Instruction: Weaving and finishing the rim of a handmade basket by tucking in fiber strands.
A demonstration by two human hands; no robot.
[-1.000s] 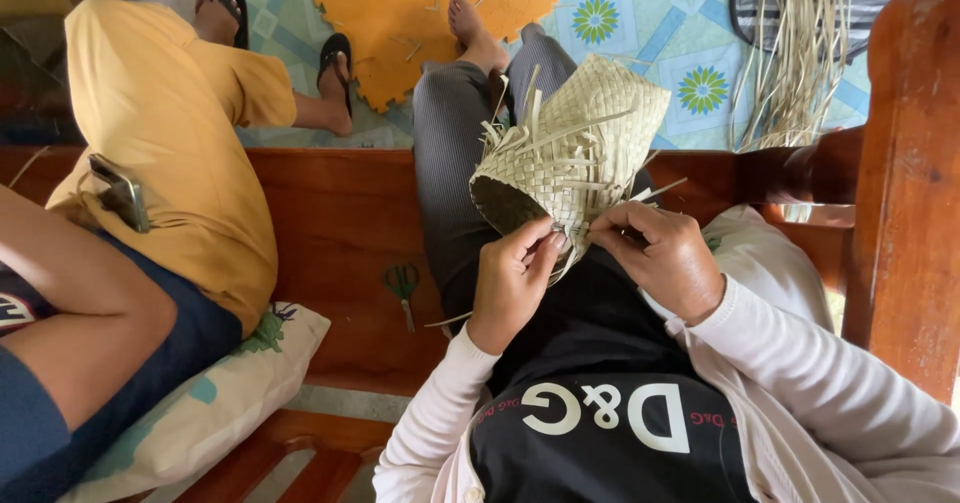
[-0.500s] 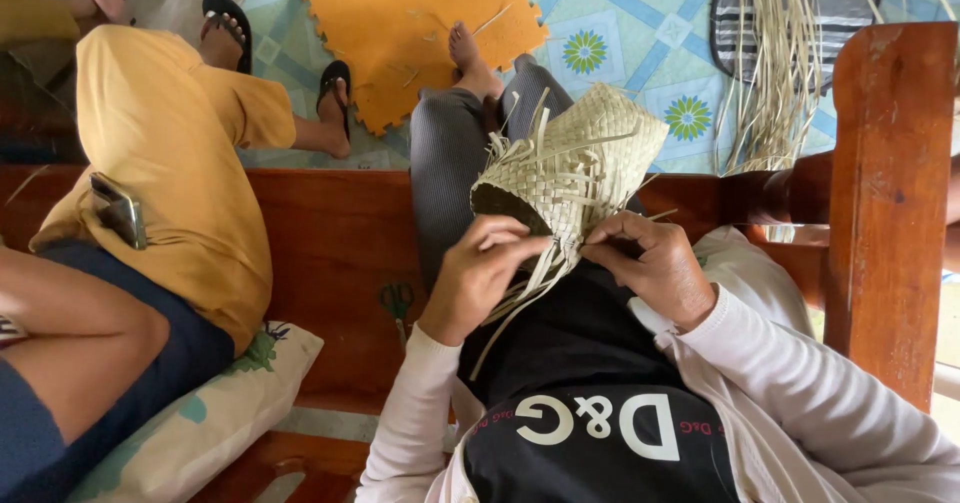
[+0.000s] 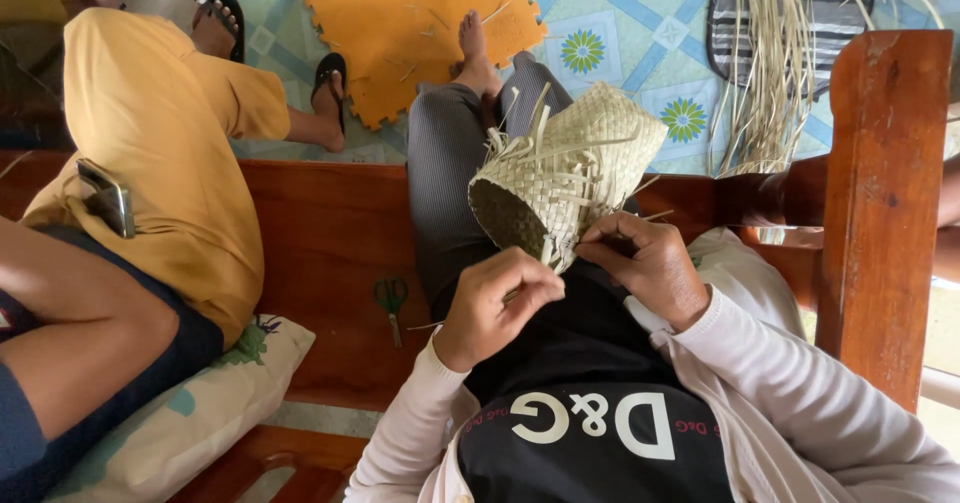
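Woven basket [image 3: 570,168] on lap; left hand [image 3: 495,303], right hand [image 3: 650,263] pinching rim strips.

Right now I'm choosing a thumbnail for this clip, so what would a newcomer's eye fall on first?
First, the half-woven straw basket at centre, loose strips bristling from its rim, with the left hand and right hand pinching strips at its lower edge. Next, the bright orange foam mat on the floor above, and a person in a yellow shirt at left.

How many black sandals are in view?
2: one sandal at top left, another sandal beside the orange mat. Others may be hidden.
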